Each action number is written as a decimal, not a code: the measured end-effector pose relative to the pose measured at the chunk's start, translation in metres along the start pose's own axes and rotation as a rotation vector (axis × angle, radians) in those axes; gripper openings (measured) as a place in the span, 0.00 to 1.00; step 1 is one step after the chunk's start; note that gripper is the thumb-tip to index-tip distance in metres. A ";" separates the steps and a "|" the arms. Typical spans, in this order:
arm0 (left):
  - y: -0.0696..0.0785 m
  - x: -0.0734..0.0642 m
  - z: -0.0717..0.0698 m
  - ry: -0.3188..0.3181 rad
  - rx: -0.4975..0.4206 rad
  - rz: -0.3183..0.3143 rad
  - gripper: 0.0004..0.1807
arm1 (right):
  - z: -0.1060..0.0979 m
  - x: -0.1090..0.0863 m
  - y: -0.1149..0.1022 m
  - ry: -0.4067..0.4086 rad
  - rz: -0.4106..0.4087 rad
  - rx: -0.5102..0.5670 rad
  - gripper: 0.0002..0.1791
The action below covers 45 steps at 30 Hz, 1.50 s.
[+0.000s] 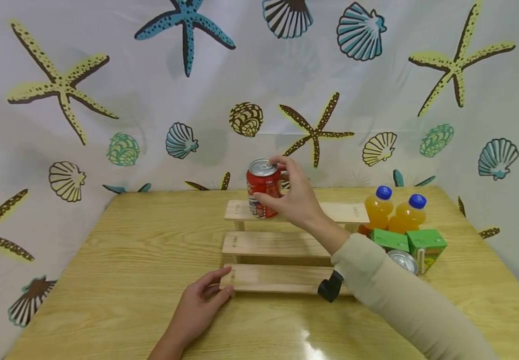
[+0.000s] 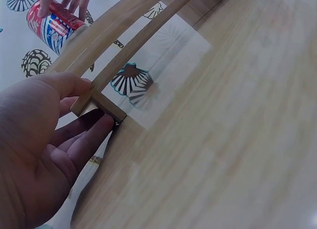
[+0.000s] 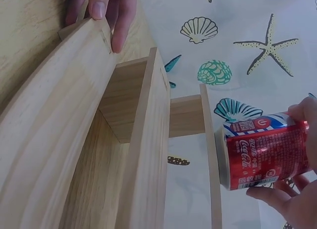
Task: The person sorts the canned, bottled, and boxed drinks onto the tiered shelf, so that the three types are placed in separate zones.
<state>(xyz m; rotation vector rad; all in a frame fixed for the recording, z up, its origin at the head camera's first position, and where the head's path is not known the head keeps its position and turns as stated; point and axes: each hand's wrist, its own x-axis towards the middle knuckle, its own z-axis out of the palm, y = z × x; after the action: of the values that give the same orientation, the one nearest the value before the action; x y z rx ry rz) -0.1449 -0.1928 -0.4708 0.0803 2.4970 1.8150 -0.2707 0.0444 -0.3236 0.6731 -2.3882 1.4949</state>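
A red Coca-Cola can (image 1: 264, 187) stands upright at the left part of the top step of a three-step wooden rack (image 1: 286, 277). My right hand (image 1: 297, 197) grips the can from its right side, thumb in front and fingers behind near the rim. In the right wrist view the base of the can (image 3: 265, 152) meets the top board. My left hand (image 1: 201, 305) holds the left end of the lowest step; the left wrist view shows its thumb and fingers (image 2: 94, 140) around the board's end and support.
Right of the rack stand two orange drink bottles (image 1: 409, 215) with blue caps, two green juice boxes (image 1: 427, 242) and a silver-topped can (image 1: 402, 261). A patterned cloth (image 1: 223, 90) with shells and starfish hangs behind the wooden table (image 1: 142, 250).
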 end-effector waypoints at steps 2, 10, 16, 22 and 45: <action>0.000 0.000 0.000 -0.001 -0.005 -0.001 0.24 | -0.002 -0.001 0.001 -0.004 0.016 0.039 0.39; 0.001 0.001 0.001 -0.004 -0.009 -0.006 0.25 | -0.009 -0.006 0.003 -0.012 0.040 0.114 0.40; 0.000 0.002 0.002 -0.001 -0.011 -0.016 0.24 | -0.015 -0.008 0.005 -0.007 0.050 0.135 0.40; 0.001 0.003 0.002 0.001 -0.008 -0.024 0.24 | -0.020 -0.011 0.003 -0.032 0.072 0.148 0.42; 0.002 0.002 0.003 0.013 -0.036 -0.029 0.24 | -0.033 -0.030 0.001 -0.042 0.128 0.222 0.44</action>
<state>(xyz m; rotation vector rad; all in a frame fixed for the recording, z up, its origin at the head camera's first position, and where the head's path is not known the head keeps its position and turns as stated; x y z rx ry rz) -0.1470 -0.1886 -0.4698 0.0308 2.4595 1.8546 -0.2463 0.0822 -0.3230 0.6128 -2.3573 1.8371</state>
